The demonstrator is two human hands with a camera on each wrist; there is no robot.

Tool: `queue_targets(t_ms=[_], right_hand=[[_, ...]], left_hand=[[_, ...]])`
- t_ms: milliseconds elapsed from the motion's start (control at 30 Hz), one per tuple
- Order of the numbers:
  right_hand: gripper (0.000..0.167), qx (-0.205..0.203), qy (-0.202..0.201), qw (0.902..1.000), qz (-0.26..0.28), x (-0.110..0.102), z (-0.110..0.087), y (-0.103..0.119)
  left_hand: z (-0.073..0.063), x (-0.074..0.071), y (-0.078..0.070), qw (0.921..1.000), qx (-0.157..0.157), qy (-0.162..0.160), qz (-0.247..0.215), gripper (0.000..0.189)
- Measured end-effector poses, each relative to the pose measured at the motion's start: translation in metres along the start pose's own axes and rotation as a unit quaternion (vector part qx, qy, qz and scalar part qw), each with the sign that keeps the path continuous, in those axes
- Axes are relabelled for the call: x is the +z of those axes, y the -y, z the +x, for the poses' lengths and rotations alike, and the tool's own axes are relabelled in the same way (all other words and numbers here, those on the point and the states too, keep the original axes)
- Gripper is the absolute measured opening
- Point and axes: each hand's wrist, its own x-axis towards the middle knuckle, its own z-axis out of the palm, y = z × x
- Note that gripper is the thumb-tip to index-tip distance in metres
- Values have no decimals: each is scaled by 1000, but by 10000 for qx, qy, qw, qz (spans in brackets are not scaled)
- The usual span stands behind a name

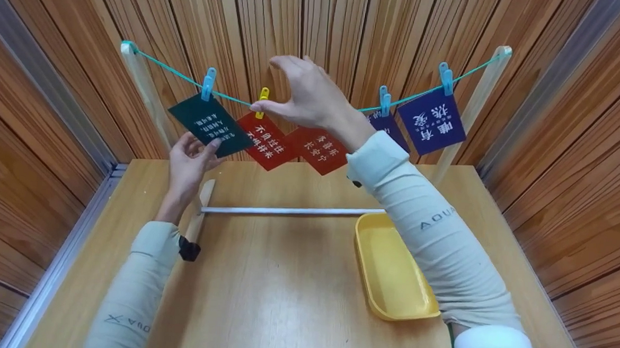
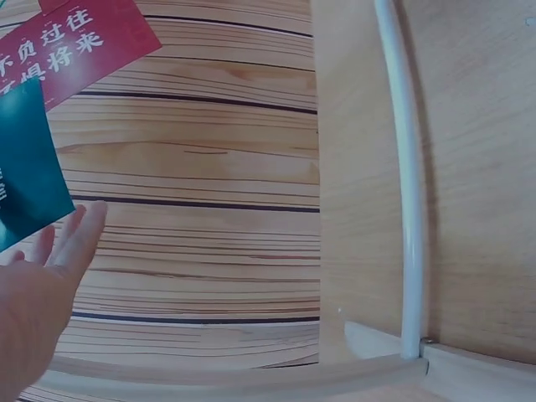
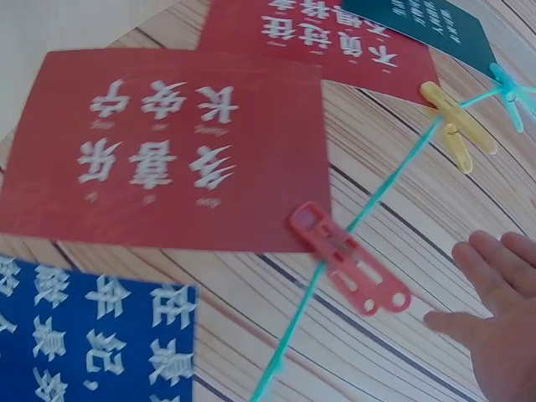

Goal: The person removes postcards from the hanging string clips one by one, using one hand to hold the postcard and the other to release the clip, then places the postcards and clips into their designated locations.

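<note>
A dark green card (image 1: pixel 209 123) hangs from a light blue clip (image 1: pixel 208 84) on a green cord. My left hand (image 1: pixel 189 154) has its thumb on the front of this card near the lower edge and its fingers behind, pinching it. My right hand (image 1: pixel 309 94) is over the middle of the cord, thumb and fingers spread apart with nothing between them. Close to its thumb in the right wrist view is a red clip (image 3: pixel 347 260), holding a red card (image 3: pixel 167 151). A yellow clip (image 3: pixel 456 126) holds another red card (image 1: pixel 269 142).
Two dark blue cards (image 1: pixel 432 122) hang from light blue clips on the right side of the cord. Wooden posts (image 1: pixel 144 91) hold the cord's ends, and a white rod (image 1: pixel 292 211) runs low between them. A yellow tray (image 1: pixel 397 274) stands on the table at right.
</note>
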Motion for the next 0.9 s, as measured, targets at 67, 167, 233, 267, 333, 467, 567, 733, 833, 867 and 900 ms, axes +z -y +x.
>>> queue_targets(t_ms=[67,167,233,267,333,467,567,733,833,867,900], right_hand=[[86,19,52,10000,46,-1,5,4],[85,48,172,9997,166,1,12,12],[84,68,270,9993,231,3,16,18],[83,73,317,9991,280,5,19,21],[79,52,376,9985,385,7,24,28],[66,3,425,9968,677,13,37,41],[61,113,422,9943,972,17,45,49],[59,398,430,9913,1179,23,56,58],[58,559,485,9896,1236,26,59,62],[58,608,501,9886,1284,26,60,63],[58,652,515,9877,1322,27,60,63]], left_hand=[[2,2,2,9997,62,17,-243,50],[4,2,5,9991,96,-51,-413,43],[5,1,7,9988,161,-81,-454,40],[5,1,7,9988,174,-123,-434,40],[5,0,8,9987,211,-202,-418,40],[5,-1,6,9983,225,-305,-441,42],[6,-1,3,9985,200,-287,-422,48],[8,3,0,9988,187,-217,-391,55],[7,5,0,9987,194,-196,-426,55],[7,5,0,9986,202,-191,-453,54],[7,6,1,9985,226,-187,-471,53]])
